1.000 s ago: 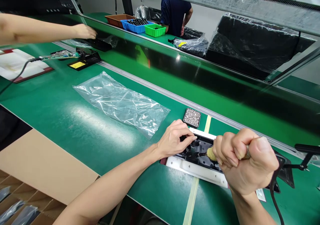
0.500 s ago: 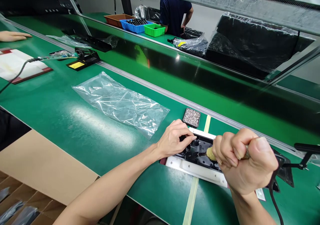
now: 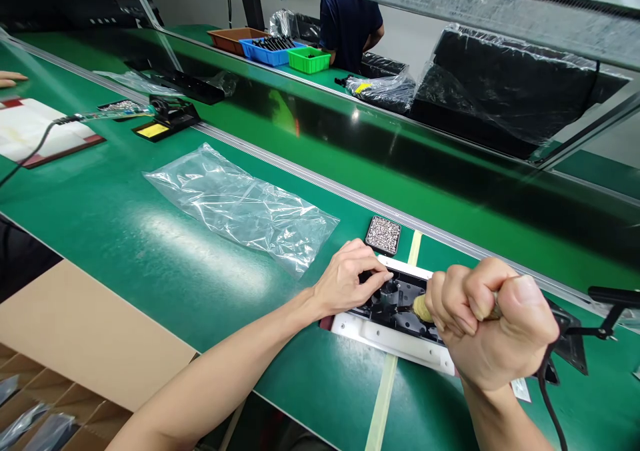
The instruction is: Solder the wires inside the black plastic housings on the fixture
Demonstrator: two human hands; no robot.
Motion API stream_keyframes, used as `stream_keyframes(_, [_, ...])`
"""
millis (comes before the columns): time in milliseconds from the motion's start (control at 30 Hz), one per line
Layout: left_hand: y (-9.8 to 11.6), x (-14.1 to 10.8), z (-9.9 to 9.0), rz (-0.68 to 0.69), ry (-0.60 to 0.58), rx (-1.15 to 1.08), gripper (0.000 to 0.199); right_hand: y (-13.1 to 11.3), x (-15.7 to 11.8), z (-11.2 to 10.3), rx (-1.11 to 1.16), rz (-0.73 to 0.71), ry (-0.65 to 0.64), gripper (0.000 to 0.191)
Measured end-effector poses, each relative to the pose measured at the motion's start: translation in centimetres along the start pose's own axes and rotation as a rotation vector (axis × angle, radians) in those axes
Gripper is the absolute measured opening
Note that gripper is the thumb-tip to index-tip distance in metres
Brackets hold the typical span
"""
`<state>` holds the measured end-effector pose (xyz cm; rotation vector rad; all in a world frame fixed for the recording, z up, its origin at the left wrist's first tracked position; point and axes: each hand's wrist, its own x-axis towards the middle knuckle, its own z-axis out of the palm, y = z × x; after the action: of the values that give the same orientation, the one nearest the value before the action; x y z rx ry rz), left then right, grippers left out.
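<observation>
My right hand (image 3: 493, 321) is wrapped in a fist round the yellowish handle of a soldering iron (image 3: 423, 309), its tip pointing down at a black plastic housing (image 3: 413, 294). A dark cord (image 3: 546, 391) hangs behind this hand. The housing lies in a white fixture (image 3: 400, 341) on the green bench. At the housing's left end rests my left hand (image 3: 350, 274), thumb and forefinger pinched together; whatever is between them is too small or hidden. Just beyond it sits a small black tray (image 3: 384, 235) full of tiny metal pieces.
A clear plastic bag (image 3: 245, 204) lies left of my hands. Farther left are another soldering iron (image 3: 115, 113) on its stand (image 3: 167, 121) and another person's hand (image 3: 11, 79). Black parts (image 3: 570, 344) lie at right. Behind the barrier stand bins (image 3: 309, 61) and a person (image 3: 347, 31).
The other person's hand at the left edge has drawn back to the left. The arm of the person behind the barrier has shifted. My own hands have hardly moved.
</observation>
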<state>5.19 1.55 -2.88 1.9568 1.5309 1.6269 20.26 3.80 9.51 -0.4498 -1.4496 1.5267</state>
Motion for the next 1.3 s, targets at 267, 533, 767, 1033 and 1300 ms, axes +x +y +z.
stream_keyframes(267, [0.0,0.0,-0.1,0.002,-0.001,0.003,0.018,0.0,0.1,0.0,0.017,-0.005,-0.002,0.046])
stream_keyframes(533, [0.0,-0.1,0.1,0.001,-0.003,0.001,0.018,0.0,0.0,-0.1,0.021,-0.01,0.002,0.044])
stream_keyframes(767, [0.0,0.0,0.0,0.005,-0.004,0.002,0.016,0.0,0.0,0.0,0.011,0.002,0.003,0.047])
stream_keyframes(1033, [-0.2,0.1,0.0,0.006,-0.006,0.0,0.015,0.2,0.0,0.0,0.05,0.012,0.015,0.045])
stream_keyframes(1300, [-0.4,-0.1,0.1,0.011,-0.001,-0.016,0.016,0.2,0.2,-1.0,0.029,0.006,-0.092,0.042])
